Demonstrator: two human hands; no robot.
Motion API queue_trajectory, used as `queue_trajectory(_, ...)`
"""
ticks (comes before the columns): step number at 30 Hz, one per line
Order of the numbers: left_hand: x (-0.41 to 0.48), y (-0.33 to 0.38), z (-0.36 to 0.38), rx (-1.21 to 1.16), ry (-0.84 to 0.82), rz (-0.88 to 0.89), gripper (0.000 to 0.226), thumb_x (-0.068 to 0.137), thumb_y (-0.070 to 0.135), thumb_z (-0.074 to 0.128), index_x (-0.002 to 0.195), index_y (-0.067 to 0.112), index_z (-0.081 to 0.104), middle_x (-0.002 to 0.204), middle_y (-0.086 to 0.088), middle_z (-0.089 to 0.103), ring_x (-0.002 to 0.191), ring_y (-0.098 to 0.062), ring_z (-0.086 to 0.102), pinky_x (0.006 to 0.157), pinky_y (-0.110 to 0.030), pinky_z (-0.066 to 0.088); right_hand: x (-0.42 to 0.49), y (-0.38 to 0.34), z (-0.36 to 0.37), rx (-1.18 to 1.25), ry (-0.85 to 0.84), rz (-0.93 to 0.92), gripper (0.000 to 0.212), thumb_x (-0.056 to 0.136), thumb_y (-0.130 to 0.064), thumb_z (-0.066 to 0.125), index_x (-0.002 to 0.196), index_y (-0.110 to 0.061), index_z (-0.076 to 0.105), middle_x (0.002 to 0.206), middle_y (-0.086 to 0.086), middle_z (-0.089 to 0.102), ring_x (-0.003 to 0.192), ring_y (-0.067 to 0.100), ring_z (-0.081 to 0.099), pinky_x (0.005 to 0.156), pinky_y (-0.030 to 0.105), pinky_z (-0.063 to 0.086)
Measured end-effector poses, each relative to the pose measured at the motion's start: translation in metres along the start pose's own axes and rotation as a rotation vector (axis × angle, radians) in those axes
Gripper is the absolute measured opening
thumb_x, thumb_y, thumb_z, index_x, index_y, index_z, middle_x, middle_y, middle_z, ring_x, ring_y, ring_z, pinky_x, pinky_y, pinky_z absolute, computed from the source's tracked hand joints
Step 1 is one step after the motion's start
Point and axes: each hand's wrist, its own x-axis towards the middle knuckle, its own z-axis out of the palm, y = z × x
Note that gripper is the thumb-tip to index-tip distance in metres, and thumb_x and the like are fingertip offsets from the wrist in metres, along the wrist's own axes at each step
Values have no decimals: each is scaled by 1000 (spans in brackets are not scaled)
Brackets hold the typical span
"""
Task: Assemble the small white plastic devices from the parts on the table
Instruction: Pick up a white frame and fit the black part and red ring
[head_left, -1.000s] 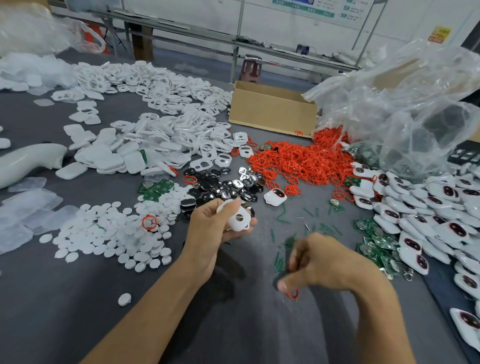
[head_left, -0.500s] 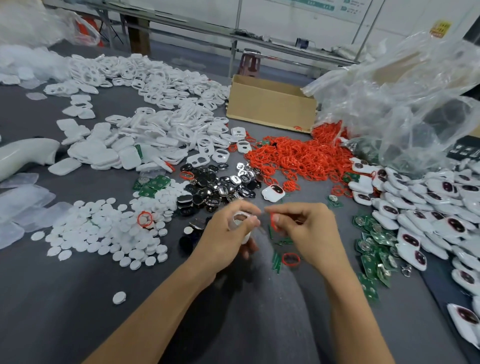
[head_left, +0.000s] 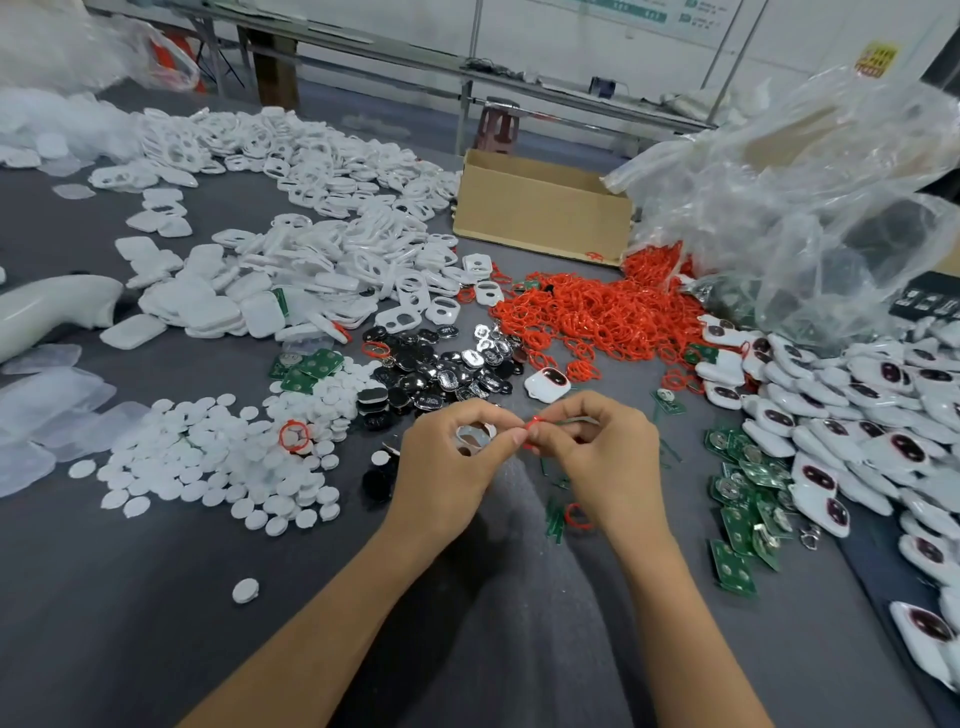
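My left hand (head_left: 447, 467) grips a small white plastic shell (head_left: 474, 435) with holes in it, held above the grey table (head_left: 156, 597). My right hand (head_left: 602, 447) pinches a red rubber ring (head_left: 532, 427) right at the shell's edge; both hands meet at mid-table. Another red ring (head_left: 577, 517) lies below my right hand beside green strips. A heap of red rings (head_left: 587, 317) lies beyond the hands. White shells (head_left: 291, 270) are piled at the upper left, and black and silver inserts (head_left: 441, 369) sit just past my left hand.
White round discs (head_left: 218, 457) spread at the left. Green circuit boards (head_left: 743, 499) and assembled white devices (head_left: 857, 415) fill the right side. A cardboard box (head_left: 540, 208) stands at the back, a crumpled clear plastic bag (head_left: 810, 197) at the back right.
My right hand lifted from the table, where it picked a red ring, and came up to the shell in my left hand. Both hands now meet.
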Motion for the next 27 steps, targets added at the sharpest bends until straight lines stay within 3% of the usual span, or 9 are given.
queue_trajectory(3,0,2,1,98,60,94,11,79,15,77,81,26,75,79,16,71,78,2,63,72,-13,43,-1,1,1,52,17,30,14,75,2,75,69,-8,67,52,-6,67,51,3,66,52,8,45)
queue_trajectory(5,-1,3,2,123,90,136,12,79,14,78,81,25,74,80,16,71,82,1,63,73,-11,42,-1,0,1,91,1,59,12,75,1,76,70,-6,67,57,1,69,51,6,66,52,11,47)
queue_trajectory(9,1,5,0,111,99,116,10,80,15,76,77,24,74,77,16,70,76,3,61,70,-12,40,-1,-1,1,215,-78,118,10,77,2,74,76,-3,66,63,6,71,55,14,69,53,18,53)
queue_trajectory(14,3,3,-4,129,73,55,13,83,12,73,77,23,72,62,23,64,57,9,53,59,-7,35,-3,0,3,242,-118,31,12,83,7,66,89,-4,68,72,6,68,60,17,69,58,29,59)
queue_trajectory(17,2,1,-3,87,58,-1,6,83,14,74,84,20,73,59,23,61,52,9,50,56,-8,34,-1,2,3,92,-61,-63,12,82,4,68,81,-7,72,67,4,70,60,13,66,61,23,55)
queue_trajectory(20,1,-2,-1,-10,9,-105,8,83,21,75,90,25,74,67,13,66,57,-3,55,59,-19,45,1,4,3,57,13,-90,17,83,4,66,77,-12,69,64,0,67,56,7,60,57,17,47)
queue_trajectory(24,1,-2,-1,-121,-27,-172,10,89,24,68,80,23,71,51,9,55,48,-7,46,52,-23,39,0,3,4,199,-5,-30,14,86,4,63,79,-8,66,65,7,67,48,7,58,47,20,46)
queue_trajectory(27,2,0,-3,-202,11,-220,12,90,19,66,79,19,70,48,7,51,46,-9,45,49,-23,38,0,8,5,-22,4,-156,20,82,1,69,80,-19,69,67,-3,68,55,15,60,56,24,48)
